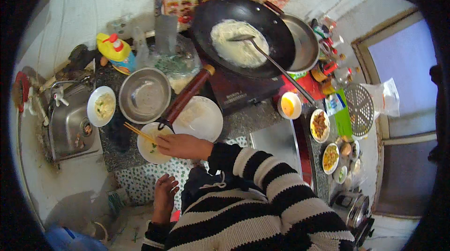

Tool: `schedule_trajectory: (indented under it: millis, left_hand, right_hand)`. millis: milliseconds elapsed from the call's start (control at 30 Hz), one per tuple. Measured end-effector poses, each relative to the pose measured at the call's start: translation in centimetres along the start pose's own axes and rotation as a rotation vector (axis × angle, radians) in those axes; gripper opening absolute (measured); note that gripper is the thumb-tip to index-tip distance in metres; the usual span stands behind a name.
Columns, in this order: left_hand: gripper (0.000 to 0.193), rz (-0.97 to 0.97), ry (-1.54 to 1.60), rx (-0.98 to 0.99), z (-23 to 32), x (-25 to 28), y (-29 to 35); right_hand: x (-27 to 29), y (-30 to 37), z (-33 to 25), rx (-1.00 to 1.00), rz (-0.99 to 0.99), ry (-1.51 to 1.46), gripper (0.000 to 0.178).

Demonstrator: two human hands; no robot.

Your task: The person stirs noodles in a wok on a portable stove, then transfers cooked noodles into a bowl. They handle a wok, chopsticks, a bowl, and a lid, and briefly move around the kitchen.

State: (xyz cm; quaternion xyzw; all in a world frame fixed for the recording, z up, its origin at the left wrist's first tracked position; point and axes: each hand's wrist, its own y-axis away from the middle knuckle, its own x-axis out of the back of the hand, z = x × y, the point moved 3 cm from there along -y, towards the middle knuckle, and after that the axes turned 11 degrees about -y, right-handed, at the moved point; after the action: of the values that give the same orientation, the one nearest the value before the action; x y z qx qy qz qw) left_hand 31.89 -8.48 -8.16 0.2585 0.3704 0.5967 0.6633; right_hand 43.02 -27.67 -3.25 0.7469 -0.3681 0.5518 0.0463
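- Holding the chopsticks [138,132] in the right hand [186,147], grip apparently clamped on them near one end, palm down over the white bowl [146,150]; probably held this low for reaching the pale, green-flecked contents. Cannot tell the exact place of the far ends, hidden under the fingers.
- Holding the left hand [166,192] in front of the body, short of the bench [246,124]; fingers loosely curled, grip apart, with nothing visible inside. Likely out of the way there.
- Placing the white bowl at the front of the bench, just beside the plate [213,117] and near the metal bowl [161,87]: presumably for a short reach.
- Pointing the long wooden handle [190,92] of the wok [281,40] toward the body, over the plate; handy for grasping, perhaps, though easy to knock.
- Leaning the spatula [281,70] across the wok's rim, blade on the pale food [225,54], stem off to the right; seemingly parked to spare a hand.
- Setting the cup of yellow liquid [283,105] and the dish of brown strips [320,126] off to the right, likely for open space in front.
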Motion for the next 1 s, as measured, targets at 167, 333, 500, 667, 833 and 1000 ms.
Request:
schedule_trajectory:
  millis: [167,333,500,667,833,1000]
  left_hand:
    - [0.041,-0.054,0.015,0.028,0.2,-0.9,-0.2]
    - [0.039,-0.06,-0.043,0.036,0.4,-2.2,0.5]
    - [0.039,-0.036,-0.18,0.058,-0.1,-4.2,0.7]
    - [0.045,-0.068,-0.126,0.035,-2.1,-3.0,-2.2]
    - [0.053,0.051,0.011,-0.074,0.8,-7.0,-1.7]
    - [0.054,0.018,0.001,-0.084,-0.7,-7.0,-2.5]
  right_hand:
    - [3.6,4.3,0.5,-0.355,0.065,-0.239,0.029]
    - [5.1,17.9,4.9,-1.124,0.747,-0.16,0.027]
    - [7.3,26.5,7.9,-1.545,1.163,-0.92,0.039]
    - [9.1,28.0,8.1,-1.459,1.047,-1.017,0.039]
    - [8.0,29.9,7.3,-1.438,1.032,-1.226,0.033]
    - [7.5,31.1,6.2,-1.329,0.953,-1.281,0.023]
